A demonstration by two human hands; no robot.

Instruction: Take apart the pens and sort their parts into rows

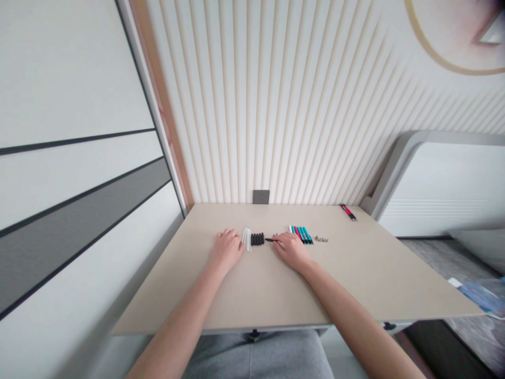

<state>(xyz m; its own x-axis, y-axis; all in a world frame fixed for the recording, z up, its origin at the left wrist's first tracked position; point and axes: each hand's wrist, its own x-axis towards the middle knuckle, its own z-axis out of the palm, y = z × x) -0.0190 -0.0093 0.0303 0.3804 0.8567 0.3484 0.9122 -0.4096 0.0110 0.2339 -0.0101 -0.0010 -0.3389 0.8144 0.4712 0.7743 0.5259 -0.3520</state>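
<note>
My left hand (228, 248) rests palm down on the table, its fingers stretched forward. Right beside its fingertips lie several thin white sticks (247, 240) that look like pen refills. A row of short black ribbed grips (258, 239) lies just right of them. My right hand (292, 248) also lies palm down, fingers forward. At its left fingertips a slim black piece (269, 240) sticks out; its other end is hidden. Behind and right of this hand lie several pen barrels (303, 235) in white, red and teal, partly covered by the hand.
Small metallic pieces (321, 239) lie right of the barrels. Red-and-black pens (349, 212) are at the table's back right. The beige table (244, 295) meets a ribbed wall with a grey socket (261, 197). A white cabinet (79, 210) stands left, a bed headboard (445, 184) right.
</note>
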